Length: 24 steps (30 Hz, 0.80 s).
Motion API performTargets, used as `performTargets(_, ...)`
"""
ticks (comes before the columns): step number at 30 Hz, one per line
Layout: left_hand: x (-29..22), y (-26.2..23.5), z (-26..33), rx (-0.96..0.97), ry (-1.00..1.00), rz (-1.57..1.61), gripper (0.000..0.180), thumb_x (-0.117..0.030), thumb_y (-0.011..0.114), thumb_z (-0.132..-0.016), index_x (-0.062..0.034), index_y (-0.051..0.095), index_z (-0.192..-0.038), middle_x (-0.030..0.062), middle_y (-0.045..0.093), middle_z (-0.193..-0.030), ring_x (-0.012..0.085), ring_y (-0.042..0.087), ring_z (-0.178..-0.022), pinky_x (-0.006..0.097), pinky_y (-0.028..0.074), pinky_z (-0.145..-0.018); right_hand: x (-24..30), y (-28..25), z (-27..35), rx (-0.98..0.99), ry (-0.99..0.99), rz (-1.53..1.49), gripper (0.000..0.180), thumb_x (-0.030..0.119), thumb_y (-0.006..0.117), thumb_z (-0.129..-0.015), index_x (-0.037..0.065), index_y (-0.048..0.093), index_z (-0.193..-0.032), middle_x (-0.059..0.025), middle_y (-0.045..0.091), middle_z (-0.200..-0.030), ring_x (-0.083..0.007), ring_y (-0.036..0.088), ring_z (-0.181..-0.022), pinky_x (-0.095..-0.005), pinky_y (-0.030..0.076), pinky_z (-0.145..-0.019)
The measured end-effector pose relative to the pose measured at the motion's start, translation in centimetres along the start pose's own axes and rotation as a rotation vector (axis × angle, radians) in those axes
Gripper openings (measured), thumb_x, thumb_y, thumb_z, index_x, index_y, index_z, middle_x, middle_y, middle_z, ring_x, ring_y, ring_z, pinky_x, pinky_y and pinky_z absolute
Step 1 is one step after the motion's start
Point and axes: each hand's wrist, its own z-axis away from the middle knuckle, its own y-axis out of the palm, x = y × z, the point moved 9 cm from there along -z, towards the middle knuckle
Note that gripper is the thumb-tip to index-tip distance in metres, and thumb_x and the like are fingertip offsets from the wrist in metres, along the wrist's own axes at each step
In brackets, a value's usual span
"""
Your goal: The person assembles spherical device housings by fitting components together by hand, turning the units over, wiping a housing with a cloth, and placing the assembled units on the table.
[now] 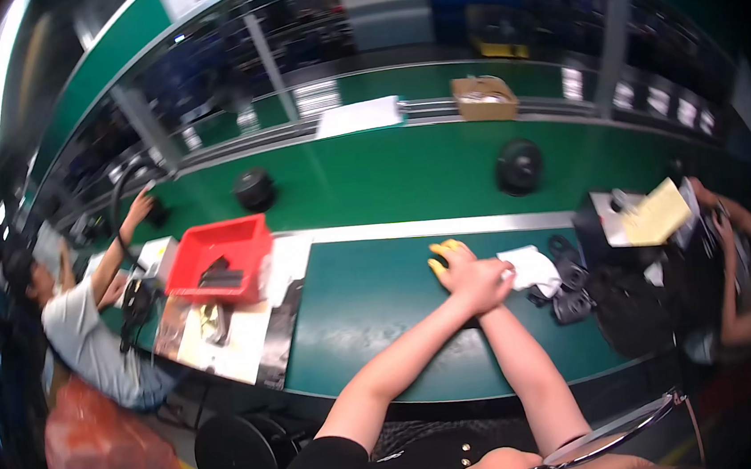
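Surface (365, 316): green mat, person's two forearms crossing over its middle.
Left hand (478, 281): laid over the right at mid-surface, fingers curled; what it holds, cannot tell.
Right hand (446, 260): mostly under the left; yellow-tipped fingers (448, 248) spread toward the far edge.
White cloth (530, 267): just beside the hands, toward the right edge.
Black round parts (568, 293): piled at the cloth's right.
Red bin (220, 259): far left corner, dark parts inside.
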Motion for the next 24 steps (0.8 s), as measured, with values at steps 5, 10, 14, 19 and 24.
performTargets(5,5.7,-1.2,2.2,-0.479,-0.022,0.262,0.044,-0.009,0.066,-0.077,-0.0001,0.053,-0.118,0.0202,0.053,-0.113,0.0371,0.052,-0.103,0.043,0.042,-0.092,-6.5,-7.1,-3.8,-0.54,0.332,0.06,0.069,0.023,0.076,-0.074,0.001,0.047,-0.132,-0.0209,0.054,-0.124,-0.037,0.048,-0.118,-0.0426,0.035,-0.105)
performTargets(10,12.2,1.9,3.1,-0.468,-0.414,0.332,0.039,-0.009,0.062,-0.085,0.0008,0.051,-0.121,0.0177,0.053,-0.113,0.0275,0.055,-0.098,0.035,0.047,-0.081,-19.5,-12.1,-8.1,-0.753,0.945,0.026,0.09,0.027,0.079,-0.073,-0.007,0.032,-0.141,-0.0287,0.048,-0.131,-0.0392,0.044,-0.126,-0.0423,0.034,-0.107)
performTargets(14,14.6,5.1,3.8,-0.373,-0.613,0.58,0.037,-0.012,0.062,-0.089,0.0008,0.052,-0.123,0.0109,0.056,-0.107,0.0145,0.057,-0.085,0.025,0.047,-0.063,-30.8,-8.6,-8.0,-0.971,1.125,-0.765,0.108,0.028,0.082,-0.071,-0.009,0.014,-0.147,-0.0248,0.04,-0.142,-0.0306,0.05,-0.124,-0.0323,0.038,-0.105)
performTargets(19,15.2,7.4,3.9,-0.038,-0.779,0.77,0.04,-0.017,0.063,-0.091,0.0014,0.052,-0.124,0.0135,0.056,-0.117,0.0162,0.059,-0.096,0.03,0.051,-0.076,-26.5,-1.5,-9.9,-0.43,1.086,-1.386,0.108,0.031,0.079,-0.079,0.029,-0.002,-0.151,-0.0139,0.033,-0.146,-0.0328,0.055,-0.117,-0.0599,0.049,-0.086)
performTargets(24,16.1,1.9,2.0,-0.525,-0.599,0.594,0.055,-0.018,0.052,-0.097,0.0014,0.031,-0.145,0.0218,0.041,-0.139,0.0344,0.04,-0.13,0.04,0.03,-0.11,-17.2,0.4,-8.0,-0.092,0.881,-1.736,0.044,0.04,0.058,-0.094,0.026,0.043,-0.133,-0.0054,0.053,-0.131,-0.0265,0.057,-0.115,-0.0559,0.05,-0.086)
